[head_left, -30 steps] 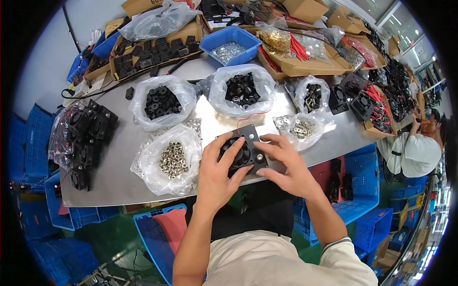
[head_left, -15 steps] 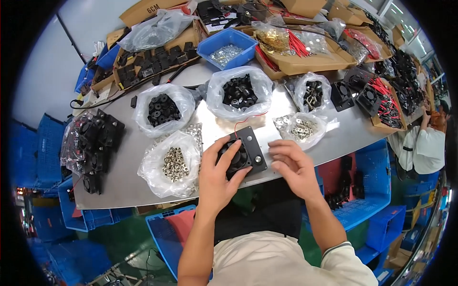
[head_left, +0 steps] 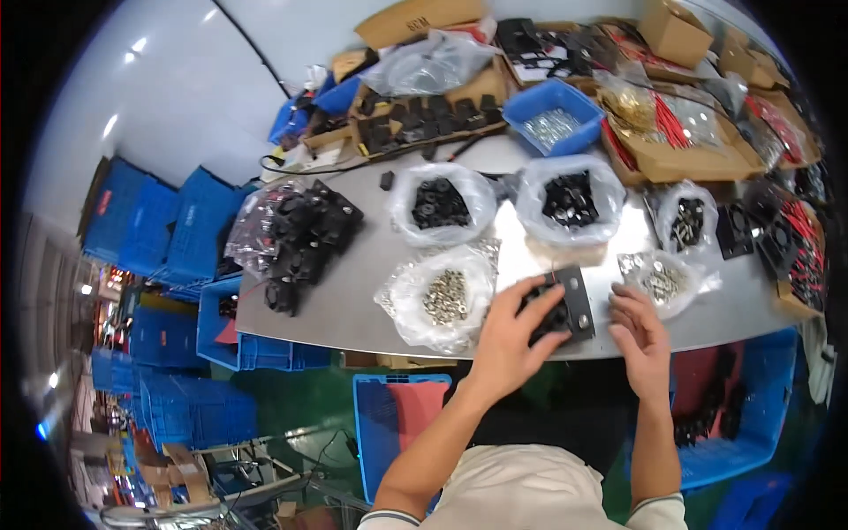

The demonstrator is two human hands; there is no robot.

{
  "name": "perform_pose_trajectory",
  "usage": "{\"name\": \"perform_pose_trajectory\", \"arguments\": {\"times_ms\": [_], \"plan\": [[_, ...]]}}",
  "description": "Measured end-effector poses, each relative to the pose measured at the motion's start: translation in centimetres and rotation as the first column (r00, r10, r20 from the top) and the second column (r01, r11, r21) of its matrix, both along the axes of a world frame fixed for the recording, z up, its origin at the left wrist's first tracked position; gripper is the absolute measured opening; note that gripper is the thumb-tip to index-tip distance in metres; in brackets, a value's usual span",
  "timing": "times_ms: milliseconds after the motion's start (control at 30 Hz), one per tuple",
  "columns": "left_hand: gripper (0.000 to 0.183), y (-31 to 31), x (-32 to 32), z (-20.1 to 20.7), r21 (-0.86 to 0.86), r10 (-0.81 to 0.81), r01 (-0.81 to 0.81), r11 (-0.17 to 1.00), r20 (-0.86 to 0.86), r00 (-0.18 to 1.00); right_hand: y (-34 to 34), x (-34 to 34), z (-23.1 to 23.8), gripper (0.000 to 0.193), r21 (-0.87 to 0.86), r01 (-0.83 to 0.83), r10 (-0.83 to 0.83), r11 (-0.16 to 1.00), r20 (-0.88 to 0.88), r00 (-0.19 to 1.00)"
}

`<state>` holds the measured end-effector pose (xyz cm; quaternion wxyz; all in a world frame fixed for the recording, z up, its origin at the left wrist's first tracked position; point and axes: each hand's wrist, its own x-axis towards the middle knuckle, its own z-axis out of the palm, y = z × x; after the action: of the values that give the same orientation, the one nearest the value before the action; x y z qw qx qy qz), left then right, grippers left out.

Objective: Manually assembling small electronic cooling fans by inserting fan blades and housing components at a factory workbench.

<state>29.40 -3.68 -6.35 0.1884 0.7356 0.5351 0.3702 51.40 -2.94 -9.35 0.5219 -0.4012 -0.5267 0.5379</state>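
Observation:
My left hand (head_left: 511, 344) lies over a black cooling fan on a flat mounting plate (head_left: 579, 305) near the table's front edge. Its fingers and thumb grip the fan body and cover much of it. Two silvery round fasteners show on the plate's right part. Just right of the plate is my right hand (head_left: 643, 340), fingers loosely bent, thumb apart, with nothing visible in it. A clear bag of small metal nuts (head_left: 444, 298) stands left of the fan. Beyond the right hand sits a bag of small metal clips (head_left: 664, 284).
Bags of black rubber parts (head_left: 440, 202), black clips (head_left: 570, 199) and dark metal pieces (head_left: 687, 221) line the table. A blue bin of screws (head_left: 552, 124) stands behind. Black fans (head_left: 305, 234) are piled left. Blue crates (head_left: 746, 424) flank my legs.
The view has swung left, so the table and bags sit farther right in the picture. My left hand stays on the fan, and my right hand stays beside its plate.

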Motion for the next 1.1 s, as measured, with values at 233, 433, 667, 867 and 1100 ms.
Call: {"name": "perform_pose_trajectory", "arguments": {"times_ms": [233,433,667,867,1100], "plan": [[0.058,4.9,-7.1,11.9,0.093,-0.018,0.054,0.994,-0.353,0.935,0.1,2.6,-1.0,0.032,0.033,-0.001,0.001,0.999,0.001,1.0],[0.047,12.6,-31.0,12.5,0.027,0.339,-0.398,0.917,-0.579,0.741,0.4,1.1,0.3,0.028,0.099,-0.161,0.158,0.982,0.038,0.987],[0.043,11.4,-29.8,10.2,0.321,0.524,-0.415,0.851,-0.514,0.679,2.8,17.5,4.7,0.035,0.108,0.208,-0.233,0.972,0.555,0.799],[0.031,1.8,-20.5,10.7,0.365,0.402,-0.219,0.905,-0.559,0.725,10.5,29.3,5.1,0.068,0.608,0.225,-0.629,0.761,0.777,0.028],[0.027,-5.0,-16.9,10.1,0.225,0.36,-0.282,0.932,-0.517,0.776,11.7,30.0,5.0,0.071,0.415,0.347,-0.435,0.841,0.9,-0.021]]}}
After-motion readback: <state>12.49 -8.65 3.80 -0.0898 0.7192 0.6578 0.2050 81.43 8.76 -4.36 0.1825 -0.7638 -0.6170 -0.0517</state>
